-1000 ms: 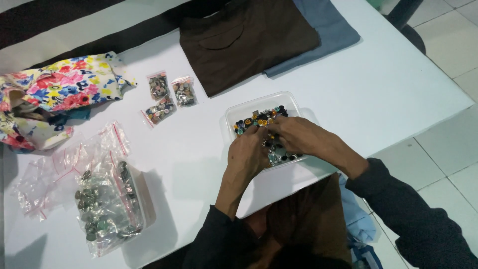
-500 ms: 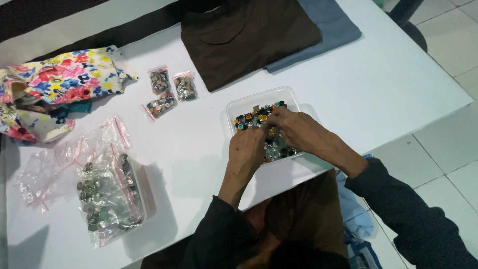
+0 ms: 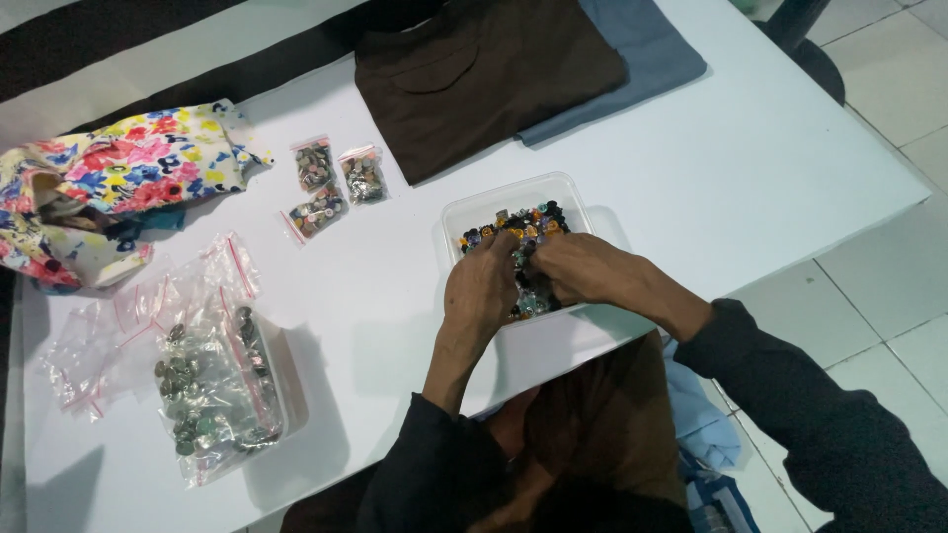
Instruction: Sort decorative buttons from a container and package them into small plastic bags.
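Note:
A clear plastic tub (image 3: 513,193) stands near the front edge of the white table (image 3: 750,168), filled with several small multicoloured round pieces (image 3: 513,223). Both my hands are in it, close together. My left hand (image 3: 484,283) covers the tub's left half, fingers bent down into the pieces. My right hand (image 3: 581,267) lies across the right half, its fingertips meeting the left hand's at the middle. Whatever the fingers pinch is hidden beneath them.
Three small filled zip bags (image 3: 334,184) lie at the centre left. A larger bag of silvery round pieces (image 3: 212,387) sits in a clear tub at the front left, beside empty zip bags (image 3: 99,331). Floral cloth (image 3: 111,188) lies left; a brown shirt (image 3: 486,71) and blue-grey cloth (image 3: 647,47) lie behind.
My hands have stayed in the tub, with the fingertips shifting slightly among the pieces. The view has drifted a little; nothing else on the table has moved.

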